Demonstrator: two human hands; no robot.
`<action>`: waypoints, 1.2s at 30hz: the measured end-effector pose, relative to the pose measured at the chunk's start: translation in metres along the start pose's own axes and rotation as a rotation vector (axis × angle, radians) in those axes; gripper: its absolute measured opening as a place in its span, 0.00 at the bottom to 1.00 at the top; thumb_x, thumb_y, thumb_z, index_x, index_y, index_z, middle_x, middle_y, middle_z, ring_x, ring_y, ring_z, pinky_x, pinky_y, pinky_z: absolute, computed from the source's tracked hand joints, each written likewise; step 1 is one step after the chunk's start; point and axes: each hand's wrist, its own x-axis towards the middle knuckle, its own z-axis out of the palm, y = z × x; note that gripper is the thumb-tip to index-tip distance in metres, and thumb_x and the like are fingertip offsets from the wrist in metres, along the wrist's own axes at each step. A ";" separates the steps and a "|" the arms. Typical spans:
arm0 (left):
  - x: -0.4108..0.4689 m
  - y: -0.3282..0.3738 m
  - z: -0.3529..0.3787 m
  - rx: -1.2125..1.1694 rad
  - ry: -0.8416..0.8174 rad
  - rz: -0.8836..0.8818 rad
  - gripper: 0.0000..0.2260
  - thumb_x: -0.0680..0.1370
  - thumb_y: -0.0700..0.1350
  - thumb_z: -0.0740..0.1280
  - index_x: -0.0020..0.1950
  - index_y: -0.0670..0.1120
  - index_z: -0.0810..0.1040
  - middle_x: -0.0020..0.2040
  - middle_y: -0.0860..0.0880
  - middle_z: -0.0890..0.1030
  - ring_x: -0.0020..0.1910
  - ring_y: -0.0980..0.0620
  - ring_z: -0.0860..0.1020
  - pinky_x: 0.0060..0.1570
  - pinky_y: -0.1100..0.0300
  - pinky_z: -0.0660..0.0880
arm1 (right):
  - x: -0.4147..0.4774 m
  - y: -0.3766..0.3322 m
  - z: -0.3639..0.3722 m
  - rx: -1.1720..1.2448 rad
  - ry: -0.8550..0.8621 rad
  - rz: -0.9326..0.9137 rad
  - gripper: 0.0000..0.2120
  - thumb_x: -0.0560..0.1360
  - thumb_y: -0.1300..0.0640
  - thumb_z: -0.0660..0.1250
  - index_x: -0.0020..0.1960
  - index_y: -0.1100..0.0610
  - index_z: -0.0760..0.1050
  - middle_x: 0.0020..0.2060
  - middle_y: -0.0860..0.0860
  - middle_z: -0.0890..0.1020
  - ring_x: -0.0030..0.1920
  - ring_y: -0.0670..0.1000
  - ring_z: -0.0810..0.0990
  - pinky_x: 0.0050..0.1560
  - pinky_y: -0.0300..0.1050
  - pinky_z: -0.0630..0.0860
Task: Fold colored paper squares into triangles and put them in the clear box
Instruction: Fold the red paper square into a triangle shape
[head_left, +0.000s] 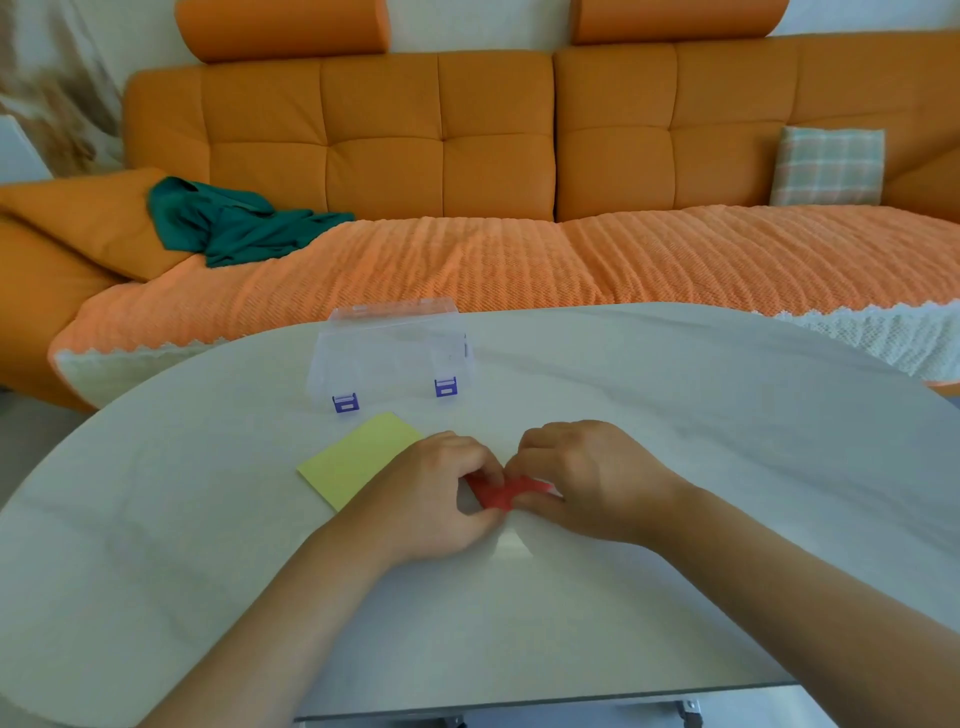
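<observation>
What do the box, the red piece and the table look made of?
Box: likely clear rigid plastic, glossy; see-through walls, purple latches. Red piece: thin matte paper, pinched by left hand and right hand. Table: pale creased covering, cloth or plastic sheet; cannot tell which.

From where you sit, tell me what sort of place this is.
Most likely a home living room. A long orange tufted fabric sofa fills the background, with a pale plaid cushion and a crumpled green cloth on it; a rounded white table stands in front of it.
</observation>
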 end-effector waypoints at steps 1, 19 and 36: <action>0.000 0.000 0.000 0.002 0.007 -0.001 0.05 0.72 0.51 0.73 0.45 0.52 0.82 0.41 0.58 0.81 0.44 0.58 0.77 0.46 0.58 0.74 | 0.000 -0.002 0.001 -0.004 0.025 -0.007 0.14 0.80 0.43 0.64 0.55 0.51 0.82 0.43 0.48 0.81 0.42 0.53 0.78 0.40 0.49 0.74; -0.001 -0.007 -0.001 0.001 -0.012 -0.005 0.12 0.70 0.58 0.71 0.49 0.55 0.82 0.44 0.59 0.81 0.48 0.59 0.77 0.48 0.60 0.75 | 0.012 -0.005 0.002 0.503 -0.186 0.526 0.11 0.66 0.46 0.79 0.46 0.44 0.83 0.39 0.42 0.81 0.37 0.41 0.77 0.35 0.30 0.71; 0.003 -0.006 0.005 -0.191 0.042 -0.207 0.16 0.72 0.43 0.75 0.53 0.62 0.79 0.44 0.61 0.78 0.45 0.60 0.77 0.45 0.71 0.72 | 0.014 -0.008 -0.002 0.543 -0.193 0.568 0.08 0.70 0.42 0.76 0.45 0.43 0.81 0.43 0.43 0.81 0.40 0.43 0.78 0.38 0.35 0.74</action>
